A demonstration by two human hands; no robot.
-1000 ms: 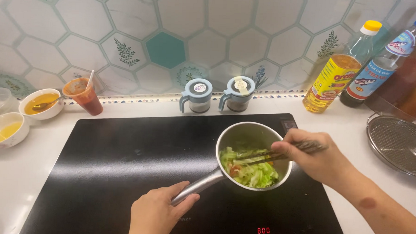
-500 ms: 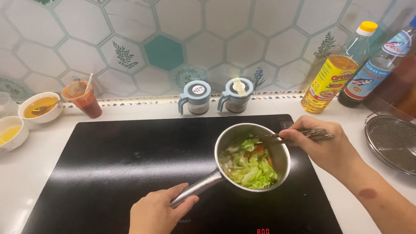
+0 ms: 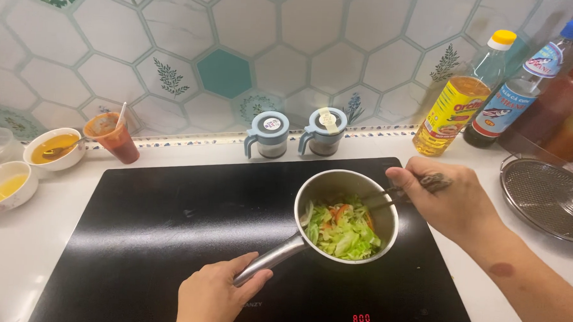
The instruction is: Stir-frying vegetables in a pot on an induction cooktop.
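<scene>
**Steel saucepan of cabbage on the black hob**

Steel shows at the near middle of the scene, where the left hand [image 3: 215, 298] is closed around the long handle of a small saucepan [image 3: 348, 182]. The saucepan sits on the black glass cooktop [image 3: 169, 239], right of its centre, and holds shredded cabbage [image 3: 344, 233] with bits of carrot. A red digital readout glows on the near edge of the cooktop.

To the right, the right hand [image 3: 447, 201] is clamped on a pair of chopsticks [image 3: 387, 197], gripped at their far end; their tips reach over the pan's right rim into the greens. The two hands are well apart, one on each side of the pan.

Farther right on the white counter [image 3: 16, 259] lies a round wire-mesh strainer [image 3: 545, 195]. On the far left stand two small white bowls [image 3: 52, 149] of yellow liquid, the farther one with a spoon in it, and beside them a plastic cup [image 3: 113, 137] of red sauce.

Just beyond the cooktop, two lidded blue-grey condiment jars [image 3: 297, 135] stand side by side. At the far right, against the hexagon-tiled wall [image 3: 227, 44], are a yellow-capped bottle of oil [image 3: 460, 97] and a blue-capped bottle of dark sauce [image 3: 511, 99].
</scene>
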